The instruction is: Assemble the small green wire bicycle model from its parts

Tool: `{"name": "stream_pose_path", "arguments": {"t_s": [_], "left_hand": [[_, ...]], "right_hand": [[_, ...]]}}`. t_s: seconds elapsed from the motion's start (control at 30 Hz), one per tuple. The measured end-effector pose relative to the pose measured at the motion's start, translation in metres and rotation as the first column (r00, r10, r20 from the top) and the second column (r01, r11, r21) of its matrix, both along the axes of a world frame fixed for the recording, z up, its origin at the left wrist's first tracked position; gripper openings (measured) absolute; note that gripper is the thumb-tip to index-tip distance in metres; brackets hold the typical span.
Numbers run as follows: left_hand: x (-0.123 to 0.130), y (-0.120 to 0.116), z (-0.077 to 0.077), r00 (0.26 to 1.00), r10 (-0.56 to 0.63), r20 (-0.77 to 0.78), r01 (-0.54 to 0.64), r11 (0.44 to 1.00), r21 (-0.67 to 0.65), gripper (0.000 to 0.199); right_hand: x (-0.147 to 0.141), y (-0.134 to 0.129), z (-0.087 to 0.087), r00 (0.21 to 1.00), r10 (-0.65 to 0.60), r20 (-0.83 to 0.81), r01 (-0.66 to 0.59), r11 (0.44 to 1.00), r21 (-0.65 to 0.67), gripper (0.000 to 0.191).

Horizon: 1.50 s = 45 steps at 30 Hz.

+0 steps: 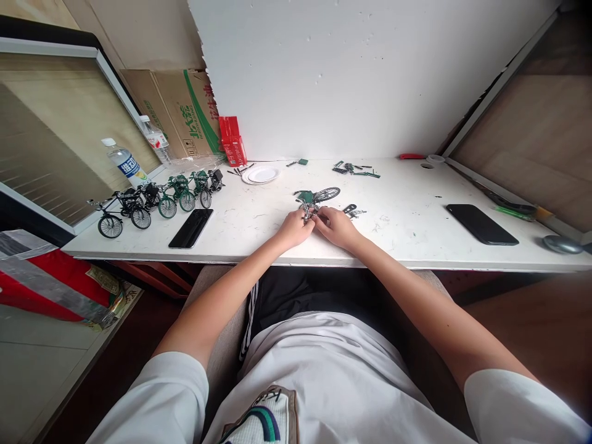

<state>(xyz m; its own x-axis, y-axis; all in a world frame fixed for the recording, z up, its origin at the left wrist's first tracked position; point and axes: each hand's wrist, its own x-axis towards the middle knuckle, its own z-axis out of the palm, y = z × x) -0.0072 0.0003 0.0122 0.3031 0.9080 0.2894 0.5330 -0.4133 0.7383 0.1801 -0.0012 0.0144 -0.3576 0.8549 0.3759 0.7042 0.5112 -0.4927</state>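
Both hands meet over the front middle of the white table. My left hand [296, 229] is closed on a small silver and dark bicycle part [306, 209], apparently handlebars. My right hand [337, 227] touches the same part from the right, its fingers pinched together; the fingertips hide what lies between them. Just beyond the hands lie a spoked wheel [326, 194] and a green piece [304, 196]. Beside my right hand is a small black and silver part [354, 211].
Assembled model bicycles [173, 198] stand at the left, behind a black phone [191, 228]. Paper plates [261, 175], green parts [356, 170] and a red box [232, 142] are at the back. Another phone [481, 224] and a rounded grey object [562, 244] lie at the right.
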Motion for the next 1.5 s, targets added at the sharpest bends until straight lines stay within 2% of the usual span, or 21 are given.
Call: {"name": "stream_pose_path", "arguments": {"t_s": [0.6, 1.5], "left_hand": [[-0.0006, -0.0001, -0.0006, 1.0, -0.01, -0.013, 0.01, 0.999, 0.032, 0.024], [0.0001, 0.0, -0.0001, 1.0, -0.005, 0.004, 0.005, 1.0, 0.008, 0.031]], "right_hand": [[-0.0005, 0.0002, 0.0002, 1.0, -0.004, -0.005, 0.004, 1.0, 0.0, 0.026], [-0.0001, -0.0002, 0.0005, 1.0, 0.001, -0.008, -0.001, 1.0, -0.002, 0.025]]}}
